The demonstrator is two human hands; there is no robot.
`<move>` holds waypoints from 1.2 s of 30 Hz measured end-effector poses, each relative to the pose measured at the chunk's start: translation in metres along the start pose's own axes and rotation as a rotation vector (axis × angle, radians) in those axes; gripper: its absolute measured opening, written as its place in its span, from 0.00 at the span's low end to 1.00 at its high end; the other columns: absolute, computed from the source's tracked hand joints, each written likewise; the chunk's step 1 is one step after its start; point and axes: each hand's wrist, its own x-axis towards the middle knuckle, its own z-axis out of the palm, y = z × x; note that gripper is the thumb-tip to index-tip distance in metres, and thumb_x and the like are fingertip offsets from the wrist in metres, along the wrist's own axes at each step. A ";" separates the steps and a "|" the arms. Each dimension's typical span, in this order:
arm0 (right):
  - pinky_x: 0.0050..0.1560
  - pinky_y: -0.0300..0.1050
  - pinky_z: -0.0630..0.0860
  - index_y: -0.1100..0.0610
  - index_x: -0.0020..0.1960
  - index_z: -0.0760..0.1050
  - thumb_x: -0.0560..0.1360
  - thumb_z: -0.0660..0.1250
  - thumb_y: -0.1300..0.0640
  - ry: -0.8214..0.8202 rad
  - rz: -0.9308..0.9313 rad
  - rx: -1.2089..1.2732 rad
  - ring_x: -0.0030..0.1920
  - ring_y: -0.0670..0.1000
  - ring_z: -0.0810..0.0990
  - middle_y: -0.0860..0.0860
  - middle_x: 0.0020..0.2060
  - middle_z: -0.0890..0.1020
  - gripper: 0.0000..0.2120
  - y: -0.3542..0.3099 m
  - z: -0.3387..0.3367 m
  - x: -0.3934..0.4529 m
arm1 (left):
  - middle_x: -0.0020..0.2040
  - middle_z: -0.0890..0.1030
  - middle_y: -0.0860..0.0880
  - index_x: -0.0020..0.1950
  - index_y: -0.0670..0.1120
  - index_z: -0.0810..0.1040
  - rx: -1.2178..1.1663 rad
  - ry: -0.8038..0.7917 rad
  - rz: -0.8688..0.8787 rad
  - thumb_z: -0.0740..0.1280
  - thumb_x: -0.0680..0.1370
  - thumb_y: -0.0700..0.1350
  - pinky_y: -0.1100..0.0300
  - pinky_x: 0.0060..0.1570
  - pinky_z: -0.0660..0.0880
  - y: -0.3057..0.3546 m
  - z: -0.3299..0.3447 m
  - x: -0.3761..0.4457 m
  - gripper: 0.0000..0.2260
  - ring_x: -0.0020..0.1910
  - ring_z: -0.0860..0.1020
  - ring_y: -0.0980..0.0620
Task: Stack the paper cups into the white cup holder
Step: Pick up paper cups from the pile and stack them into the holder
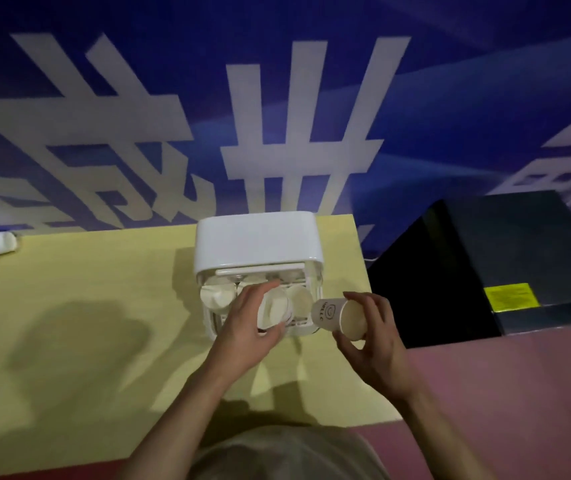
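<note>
Head view shows our left hand (242,327) curled round a cup (274,311) over the holder (256,240), mouth towards us. Our right hand (374,336) grips a second cup (341,318) just beside the holder, tilted on its side. More cups (217,295) sit inside. We should line the left cup up with a seated one and press it straight in. The holder stands on a yellow table (87,299); a blue banner (277,98) hangs behind, a black box (505,258) to the right.

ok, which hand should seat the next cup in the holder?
Left. The left hand holds its cup directly over the white cup holder; the right hand holds its printed cup beside it.
</note>
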 end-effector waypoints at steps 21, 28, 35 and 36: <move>0.55 0.29 0.76 0.48 0.73 0.69 0.75 0.75 0.55 -0.078 0.006 0.029 0.61 0.45 0.74 0.47 0.66 0.68 0.29 0.041 -0.010 0.011 | 0.70 0.67 0.55 0.74 0.56 0.69 0.108 -0.016 0.043 0.72 0.78 0.42 0.57 0.72 0.69 -0.010 0.074 0.038 0.26 0.73 0.68 0.56; 0.56 0.24 0.72 0.48 0.73 0.68 0.76 0.75 0.54 -0.116 0.021 0.035 0.60 0.43 0.73 0.47 0.66 0.67 0.29 0.051 -0.013 0.019 | 0.73 0.65 0.54 0.76 0.54 0.69 0.181 -0.047 -0.038 0.72 0.79 0.45 0.53 0.67 0.76 -0.023 0.091 0.043 0.27 0.74 0.66 0.53; 0.56 0.23 0.70 0.48 0.73 0.68 0.76 0.75 0.54 -0.122 0.030 0.038 0.61 0.45 0.73 0.47 0.67 0.68 0.29 0.060 -0.019 0.023 | 0.76 0.67 0.52 0.78 0.53 0.67 0.409 -0.090 -0.097 0.73 0.78 0.46 0.52 0.73 0.68 -0.024 0.106 0.057 0.30 0.75 0.65 0.47; 0.56 0.23 0.70 0.48 0.73 0.68 0.76 0.75 0.54 -0.119 0.033 0.040 0.61 0.44 0.73 0.47 0.67 0.68 0.29 0.061 -0.019 0.024 | 0.77 0.66 0.52 0.78 0.53 0.67 0.404 -0.102 -0.121 0.73 0.78 0.46 0.52 0.73 0.68 -0.025 0.107 0.059 0.31 0.76 0.65 0.47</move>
